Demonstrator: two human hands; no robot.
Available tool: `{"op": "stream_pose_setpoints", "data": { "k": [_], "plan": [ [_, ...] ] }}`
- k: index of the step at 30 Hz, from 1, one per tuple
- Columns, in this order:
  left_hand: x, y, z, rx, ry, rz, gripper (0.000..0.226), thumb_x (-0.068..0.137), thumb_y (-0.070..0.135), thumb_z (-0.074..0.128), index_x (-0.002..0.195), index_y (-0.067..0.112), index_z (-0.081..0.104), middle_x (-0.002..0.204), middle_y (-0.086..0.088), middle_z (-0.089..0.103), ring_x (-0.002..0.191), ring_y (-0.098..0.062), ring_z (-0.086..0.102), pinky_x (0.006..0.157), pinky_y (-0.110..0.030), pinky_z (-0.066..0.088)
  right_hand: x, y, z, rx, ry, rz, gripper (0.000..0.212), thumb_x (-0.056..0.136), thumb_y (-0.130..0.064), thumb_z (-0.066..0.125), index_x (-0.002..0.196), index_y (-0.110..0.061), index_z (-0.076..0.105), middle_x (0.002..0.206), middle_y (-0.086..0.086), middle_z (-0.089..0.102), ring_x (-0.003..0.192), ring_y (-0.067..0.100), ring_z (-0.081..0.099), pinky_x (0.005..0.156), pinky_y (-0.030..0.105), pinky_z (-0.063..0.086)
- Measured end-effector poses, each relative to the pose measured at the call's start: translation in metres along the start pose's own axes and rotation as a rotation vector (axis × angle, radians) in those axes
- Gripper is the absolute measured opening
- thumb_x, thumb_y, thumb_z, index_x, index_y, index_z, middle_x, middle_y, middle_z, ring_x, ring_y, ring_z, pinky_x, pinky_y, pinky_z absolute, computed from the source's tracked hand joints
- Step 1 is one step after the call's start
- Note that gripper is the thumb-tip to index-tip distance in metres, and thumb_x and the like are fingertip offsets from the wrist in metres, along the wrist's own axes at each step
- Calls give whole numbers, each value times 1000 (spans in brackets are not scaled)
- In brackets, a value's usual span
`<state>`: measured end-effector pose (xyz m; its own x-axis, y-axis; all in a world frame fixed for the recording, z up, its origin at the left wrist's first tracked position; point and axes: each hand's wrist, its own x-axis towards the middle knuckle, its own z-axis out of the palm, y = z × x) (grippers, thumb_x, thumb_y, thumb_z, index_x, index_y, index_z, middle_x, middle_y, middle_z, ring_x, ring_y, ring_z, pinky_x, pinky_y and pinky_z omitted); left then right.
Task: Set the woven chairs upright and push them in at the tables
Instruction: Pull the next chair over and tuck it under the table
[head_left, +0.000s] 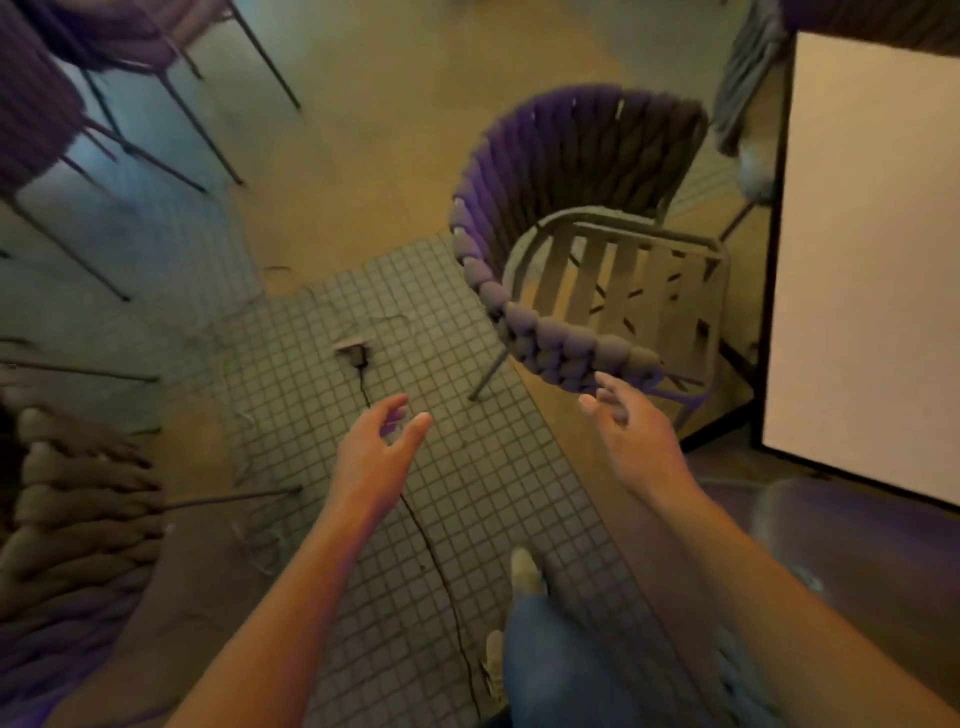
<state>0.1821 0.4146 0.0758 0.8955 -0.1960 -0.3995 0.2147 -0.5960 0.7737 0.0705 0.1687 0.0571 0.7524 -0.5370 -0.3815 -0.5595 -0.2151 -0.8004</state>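
A purple woven chair (566, 171) with a slatted seat stands upright beside a white table (872, 249) at the right. My right hand (631, 426) is open, its fingertips just at the chair's near woven arm, touching it or a hair off. My left hand (376, 447) hangs open over the tiled floor, left of the chair and apart from it. A second woven chair (72, 499) lies on its side at the left edge, its legs pointing right.
More woven chairs (67, 73) on thin dark legs stand at the top left. A thin cable (436, 561) runs across the small-tiled floor from a floor socket (354, 353). My leg and shoe (527, 577) are below. Another seat (852, 525) sits at the lower right.
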Motion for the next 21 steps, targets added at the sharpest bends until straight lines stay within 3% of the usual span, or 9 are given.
{"op": "stream_pose_setpoints", "data": {
  "k": [2,5,12,18,21],
  "plan": [
    [42,12,-15,-30,8,4,47,88,43,60,130,22,57,114,11,63,106,-5,59,86,-23,48,36,-24,5,-12,29,-9,54,90,-49,53,138,-26,47,126,-6,55,103,3,54,74,13,40],
    [110,36,-23,-69,-40,16,46,89,40,60,132,24,53,108,13,62,94,4,58,70,-12,41,100,-60,21,-47,104,-18,51,92,-46,50,137,-22,49,131,2,58,111,11,54,87,26,43],
    [289,121,-32,65,-146,53,49,88,48,56,130,23,57,116,7,63,105,-7,58,88,-28,49,258,-176,82,-38,73,-19,56,89,-56,41,139,-30,44,138,-5,53,123,13,51,103,37,42],
    [421,189,-62,189,-266,86,52,87,50,56,133,26,53,114,10,60,109,-9,56,96,-36,48,372,-236,86,-34,126,77,53,90,-51,47,137,-28,47,132,-3,57,118,13,55,101,36,44],
    [496,218,-77,259,-300,138,52,87,52,55,132,25,54,117,8,61,109,-10,57,87,-28,47,431,-262,83,-27,191,103,51,90,-47,49,135,-23,50,130,1,60,113,14,58,98,34,45]
  ]
}}
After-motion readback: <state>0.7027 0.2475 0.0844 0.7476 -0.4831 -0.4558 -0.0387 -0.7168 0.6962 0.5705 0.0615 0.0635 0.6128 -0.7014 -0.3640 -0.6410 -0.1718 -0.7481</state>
